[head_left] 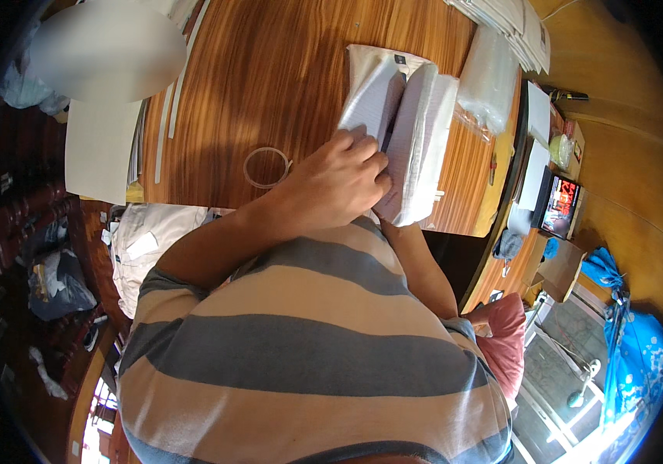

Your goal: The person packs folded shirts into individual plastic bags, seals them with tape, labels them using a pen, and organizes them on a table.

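Observation:
A folded pale cloth (420, 131), white with a lilac tint and a dark strip along its middle fold, lies on the wooden table (269, 69). My left hand (343, 178) reaches across from the left and rests on the cloth's near left corner, fingers curled over the fabric. My right forearm (424, 271) rises from below to the cloth's near edge. The right hand itself is hidden under my left hand and the fabric. My striped shirt fills the lower part of the view.
A clear tape ring (267, 166) lies left of the hand. A clear plastic bag (490, 77) and a stack of white folded items (511, 23) sit at the right. White sheets (99, 147) hang at the left edge. A small screen (562, 205) and cardboard box (560, 267) stand beyond the table's right edge.

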